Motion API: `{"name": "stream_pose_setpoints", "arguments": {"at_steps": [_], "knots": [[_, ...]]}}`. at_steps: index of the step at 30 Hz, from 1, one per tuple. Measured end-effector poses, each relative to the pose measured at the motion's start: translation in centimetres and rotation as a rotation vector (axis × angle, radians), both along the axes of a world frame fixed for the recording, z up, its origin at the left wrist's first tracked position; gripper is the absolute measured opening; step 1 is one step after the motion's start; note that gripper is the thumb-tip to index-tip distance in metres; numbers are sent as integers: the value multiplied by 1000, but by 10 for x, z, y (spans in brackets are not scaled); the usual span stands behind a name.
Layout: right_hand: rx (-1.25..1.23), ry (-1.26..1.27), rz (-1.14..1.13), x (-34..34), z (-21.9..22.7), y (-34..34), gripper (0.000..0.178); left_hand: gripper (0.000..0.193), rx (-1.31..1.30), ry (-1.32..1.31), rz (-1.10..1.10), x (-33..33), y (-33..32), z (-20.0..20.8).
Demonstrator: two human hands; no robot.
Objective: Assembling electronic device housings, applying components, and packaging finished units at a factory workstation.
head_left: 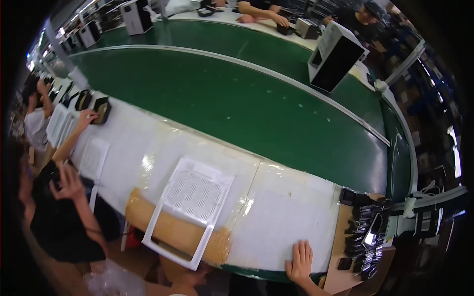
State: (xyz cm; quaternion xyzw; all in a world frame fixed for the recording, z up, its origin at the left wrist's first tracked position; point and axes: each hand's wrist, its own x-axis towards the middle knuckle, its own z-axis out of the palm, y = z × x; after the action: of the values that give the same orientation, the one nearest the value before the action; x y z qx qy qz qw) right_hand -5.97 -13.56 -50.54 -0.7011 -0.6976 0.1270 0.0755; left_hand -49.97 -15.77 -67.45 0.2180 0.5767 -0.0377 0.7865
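Observation:
My right hand lies flat on the white worktop near its front edge, fingers stretched out, holding nothing. To its left is a white plastic frame panel with a slotted grille and a rectangular opening. The panel's grille end rests on the worktop, and its open end reaches over a tan board and past the near edge. Just below that end is my left hand, blurred and partly covered by the panel. Its fingers are hidden, and I cannot tell whether it grips the frame.
A green conveyor runs beyond the worktop, with a tall white-and-black housing on it. Several small black parts lie on cardboard at right. At left a co-worker's hand touches a black tray; another white panel lies nearby.

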Motion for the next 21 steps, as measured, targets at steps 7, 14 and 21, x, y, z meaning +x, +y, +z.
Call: {"name": "stream_pose_setpoints", "arguments": {"at_steps": [7, 14, 21], "knots": [[-11, 7, -11, -3, 1, 10, 62, 36, 21, -42, -74, 29, 21, -93], [-40, 101, -50, 5, 1, 9, 62, 35, 50, -2, -112, 56, -14, -132], [28, 236, -39, 7, -11, -3, 63, 34, 121, 35, -210, 85, -14, -147]]}}
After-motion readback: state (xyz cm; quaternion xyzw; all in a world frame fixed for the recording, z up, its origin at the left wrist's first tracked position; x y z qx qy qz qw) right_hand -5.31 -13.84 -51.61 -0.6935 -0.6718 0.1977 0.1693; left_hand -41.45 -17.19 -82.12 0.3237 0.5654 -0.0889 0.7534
